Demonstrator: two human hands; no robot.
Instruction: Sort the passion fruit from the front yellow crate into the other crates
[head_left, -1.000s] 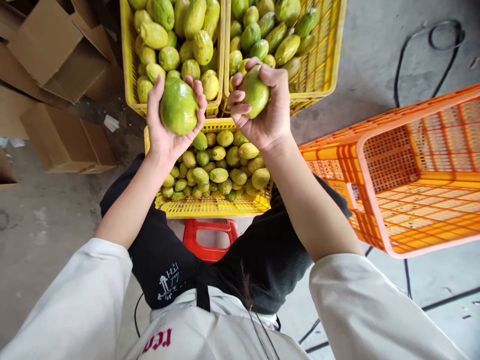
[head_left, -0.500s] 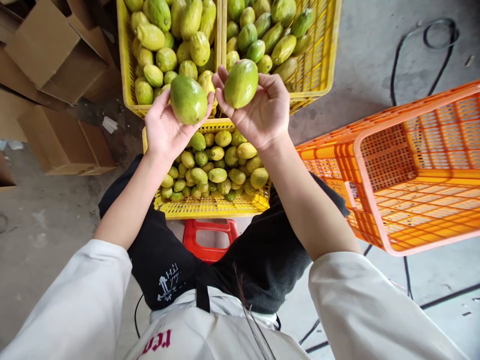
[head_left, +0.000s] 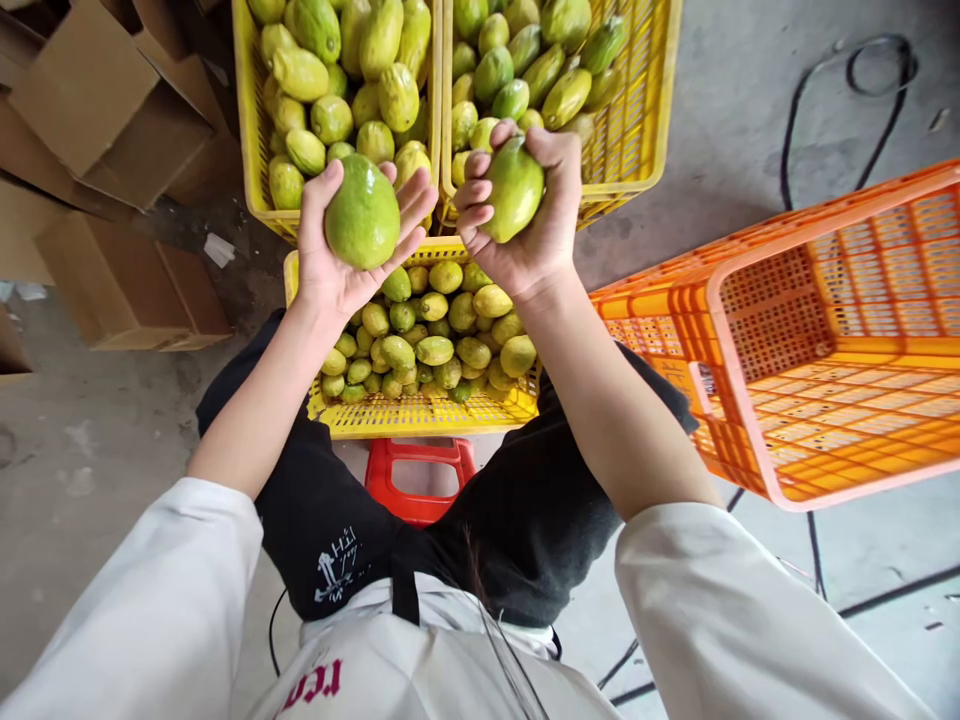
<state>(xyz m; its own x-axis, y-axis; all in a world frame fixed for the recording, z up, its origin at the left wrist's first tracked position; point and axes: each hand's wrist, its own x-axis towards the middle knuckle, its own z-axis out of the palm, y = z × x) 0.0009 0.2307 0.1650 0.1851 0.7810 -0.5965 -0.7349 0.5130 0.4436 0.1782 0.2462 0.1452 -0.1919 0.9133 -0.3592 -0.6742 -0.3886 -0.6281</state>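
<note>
My left hand (head_left: 337, 250) cradles a round, glossy green papaya (head_left: 364, 215) in its upturned palm, thumb along one side and fingers stretched out on the other. In my right hand (head_left: 536, 250) is a second papaya (head_left: 516, 190), yellower green and oval, with the fingers curled round it. Both hands are held above the near yellow crate (head_left: 420, 430), which contains many smaller yellow-green papayas (head_left: 435, 350). Just beyond the hands stand two more yellow crates, the left one (head_left: 247, 150) and the right one (head_left: 664, 110), each loaded with larger papayas.
An orange crate (head_left: 727, 380) lies on its side at the right, its opening facing me. Brown cardboard boxes (head_left: 120, 270) are piled at the left. A red plastic stool (head_left: 386, 480) shows between my legs. Black cables (head_left: 791, 130) run over the concrete floor.
My right hand has closed its fingers round its papaya and turned it, moving slightly right. My left papaya has rolled in the palm, shifting a little left and down, and those fingers have spread.
</note>
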